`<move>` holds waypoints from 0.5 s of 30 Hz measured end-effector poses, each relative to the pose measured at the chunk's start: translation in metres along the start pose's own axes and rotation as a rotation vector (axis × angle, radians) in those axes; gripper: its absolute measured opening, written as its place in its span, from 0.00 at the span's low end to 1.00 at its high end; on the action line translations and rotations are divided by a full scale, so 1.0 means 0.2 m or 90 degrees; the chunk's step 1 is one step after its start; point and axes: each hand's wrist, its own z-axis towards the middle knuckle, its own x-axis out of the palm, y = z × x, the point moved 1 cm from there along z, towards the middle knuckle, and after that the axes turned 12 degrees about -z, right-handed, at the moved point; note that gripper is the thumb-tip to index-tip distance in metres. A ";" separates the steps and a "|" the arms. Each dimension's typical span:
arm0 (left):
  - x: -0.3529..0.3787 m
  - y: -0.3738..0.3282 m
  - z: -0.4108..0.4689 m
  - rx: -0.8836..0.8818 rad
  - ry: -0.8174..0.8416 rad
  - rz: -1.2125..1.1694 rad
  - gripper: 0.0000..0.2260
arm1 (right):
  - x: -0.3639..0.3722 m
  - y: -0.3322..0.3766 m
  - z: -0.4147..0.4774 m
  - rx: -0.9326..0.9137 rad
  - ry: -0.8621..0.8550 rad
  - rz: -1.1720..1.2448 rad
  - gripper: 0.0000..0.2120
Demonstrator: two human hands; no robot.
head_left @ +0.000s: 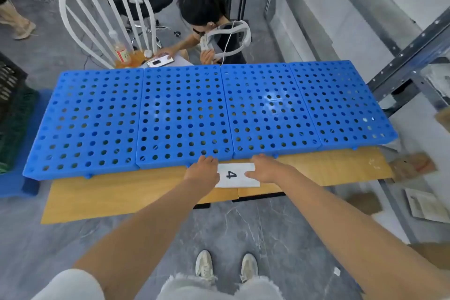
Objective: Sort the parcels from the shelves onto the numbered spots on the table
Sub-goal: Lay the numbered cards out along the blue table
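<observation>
A white paper label [235, 175] printed with the number 4 lies flat on the wooden table [121, 195], just in front of the blue perforated panels [185, 114]. My left hand [203, 169] rests on the label's left edge and my right hand [266, 169] on its right edge, both pressing it to the wood with fingers spread. No parcel is in either hand. Brown cardboard parcels [411, 165] show blurred on the metal shelving [411, 61] at the right.
Several blue panels cover the table's far part. A person crouches behind the table beside a white chair [104, 12] with a phone [160, 61] and a bottle [120, 50]. Dark crates [12, 109] stand at the left. Papers [426, 204] lie on the floor at the right.
</observation>
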 end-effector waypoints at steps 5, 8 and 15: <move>0.07 -0.08 0.10 -0.017 0.008 0.092 0.22 | 0.07 0.02 0.11 0.071 0.020 -0.008 0.38; 0.14 -0.11 0.13 -0.047 -0.004 0.080 0.26 | 0.16 0.04 0.15 0.116 0.039 0.035 0.48; 0.21 -0.11 0.21 -0.089 -0.029 0.039 0.30 | 0.28 0.05 0.22 0.165 -0.053 0.151 0.49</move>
